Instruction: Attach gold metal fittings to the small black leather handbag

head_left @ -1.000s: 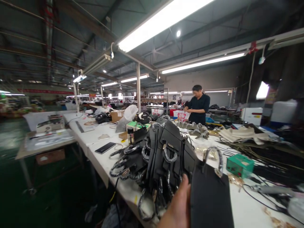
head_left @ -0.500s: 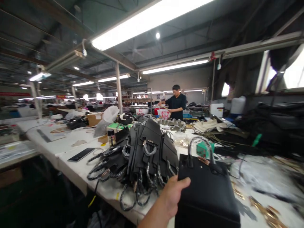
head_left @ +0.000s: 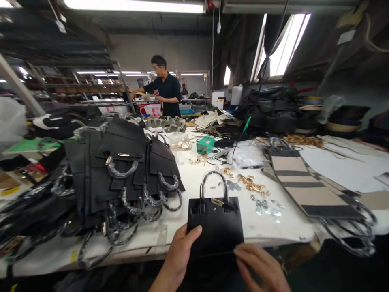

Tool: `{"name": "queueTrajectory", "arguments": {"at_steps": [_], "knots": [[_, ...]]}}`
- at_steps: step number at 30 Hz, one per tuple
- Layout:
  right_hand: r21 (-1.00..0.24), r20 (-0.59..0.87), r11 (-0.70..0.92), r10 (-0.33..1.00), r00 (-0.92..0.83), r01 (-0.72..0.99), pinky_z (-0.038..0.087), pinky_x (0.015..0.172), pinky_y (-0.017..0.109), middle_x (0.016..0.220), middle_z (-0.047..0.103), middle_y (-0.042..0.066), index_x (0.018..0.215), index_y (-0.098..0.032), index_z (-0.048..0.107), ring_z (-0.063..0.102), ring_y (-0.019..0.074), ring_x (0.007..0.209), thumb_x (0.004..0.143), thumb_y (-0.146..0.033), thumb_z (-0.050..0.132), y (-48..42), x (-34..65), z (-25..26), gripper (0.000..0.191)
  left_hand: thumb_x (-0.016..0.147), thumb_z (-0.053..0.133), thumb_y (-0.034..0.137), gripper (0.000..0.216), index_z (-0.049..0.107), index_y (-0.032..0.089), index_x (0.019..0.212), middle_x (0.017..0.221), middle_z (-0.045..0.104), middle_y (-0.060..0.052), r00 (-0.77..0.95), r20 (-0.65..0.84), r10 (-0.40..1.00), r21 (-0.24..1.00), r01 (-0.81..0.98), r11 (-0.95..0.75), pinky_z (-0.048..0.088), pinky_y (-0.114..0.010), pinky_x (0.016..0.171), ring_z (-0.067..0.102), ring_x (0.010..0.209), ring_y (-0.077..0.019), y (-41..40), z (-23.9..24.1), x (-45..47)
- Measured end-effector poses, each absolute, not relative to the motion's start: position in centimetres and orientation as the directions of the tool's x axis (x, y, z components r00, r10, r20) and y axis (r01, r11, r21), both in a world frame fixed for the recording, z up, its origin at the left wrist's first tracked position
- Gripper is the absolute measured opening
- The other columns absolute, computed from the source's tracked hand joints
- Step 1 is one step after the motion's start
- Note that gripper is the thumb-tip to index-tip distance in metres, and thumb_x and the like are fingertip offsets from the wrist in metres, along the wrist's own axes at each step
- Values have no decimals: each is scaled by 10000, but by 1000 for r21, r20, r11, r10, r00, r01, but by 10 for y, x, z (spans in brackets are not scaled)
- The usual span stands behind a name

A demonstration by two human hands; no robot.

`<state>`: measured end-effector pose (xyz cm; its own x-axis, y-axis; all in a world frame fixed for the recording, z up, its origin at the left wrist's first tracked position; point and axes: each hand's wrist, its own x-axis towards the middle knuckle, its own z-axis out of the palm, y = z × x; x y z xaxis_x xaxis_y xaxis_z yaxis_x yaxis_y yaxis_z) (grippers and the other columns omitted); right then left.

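A small black handbag (head_left: 215,227) stands upright before me at the table's front edge, its arched handle wrapped in clear film and a gold-coloured metal fitting near its top. My left hand (head_left: 179,251) grips its left side, the thumb lying on the front face and the other fingers hidden behind. At the lower right corner of the bag is my right hand (head_left: 261,265), fingertips touching its edge; the fingers are partly blurred, and whether they pinch the bag does not show. Left of it lies a heap of black bag panels (head_left: 121,142) with film-wrapped handles.
Gold metal fittings (head_left: 252,184) and small silver pieces in clear bags (head_left: 267,209) lie on the white table (head_left: 291,227). Behind them sits a green box (head_left: 205,144) with a cord. Striped bag panels (head_left: 304,178) are at the right. A co-worker (head_left: 167,91) stands farther back.
The view has turned right and down. The handbag, held by my left hand, now appears nearer the middle. My right hand has come into view at the bag's right side.
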<state>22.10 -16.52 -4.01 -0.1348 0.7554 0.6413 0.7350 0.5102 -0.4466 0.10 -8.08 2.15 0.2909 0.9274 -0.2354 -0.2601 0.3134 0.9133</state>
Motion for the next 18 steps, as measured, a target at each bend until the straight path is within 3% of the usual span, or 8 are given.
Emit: {"name": "queueTrajectory", "arguments": {"at_steps": [2,4,8,12,15,17,18], "knots": [[-473,695,439,719,18,764,563,881,346,1155,676,85,1213,-271,636,653,228,1048,891,-181,612,-142,229,-19,336,799,725,352,425,706,117,1154,1062,756,-129,301,-256,919,920,-216,327,516,-406,930,697,994,-292,-77,16,5],[-482,669,372,741,59,793,541,932,387,1218,650,96,1260,-263,603,626,244,1100,896,-226,603,-112,228,1,366,800,721,366,435,701,113,1154,1040,760,-128,301,-280,911,921,-183,344,532,-400,890,702,963,-291,-73,12,10],[-517,443,225,896,33,826,539,894,368,1125,685,74,1278,-264,588,652,235,1008,882,-272,614,-63,212,13,397,803,704,355,438,686,102,1160,1000,765,-126,278,-309,910,923,-144,357,539,-403,854,711,900,-288,-67,8,14],[-541,327,138,943,56,830,534,863,360,1144,660,65,1293,-272,571,639,240,1022,876,-287,622,-44,204,-6,421,809,667,301,442,646,106,1205,1082,743,-128,272,-317,909,919,-150,366,527,-382,891,688,991,-279,-61,4,10],[-566,301,160,954,21,809,526,860,334,1107,657,53,1190,-278,631,637,223,1001,891,-267,598,-40,204,-24,300,810,660,317,647,465,143,1403,1193,698,-123,172,-278,945,952,-80,295,511,-361,924,664,1058,-257,-49,-2,7],[-596,317,175,948,29,784,523,846,312,1072,655,48,1138,-283,652,637,207,975,912,-254,566,-38,203,-33,244,808,668,380,835,269,173,1511,1205,686,-125,78,-235,969,972,53,231,518,-375,906,673,1034,-258,-38,-6,6],[-611,334,179,941,46,771,521,845,305,1065,652,47,1130,-284,655,634,202,970,918,-250,555,-37,202,-37,236,799,676,409,875,242,181,1523,1217,677,-131,63,-209,976,970,137,198,515,-382,908,671,1038,-266,-31,-8,4]]}}
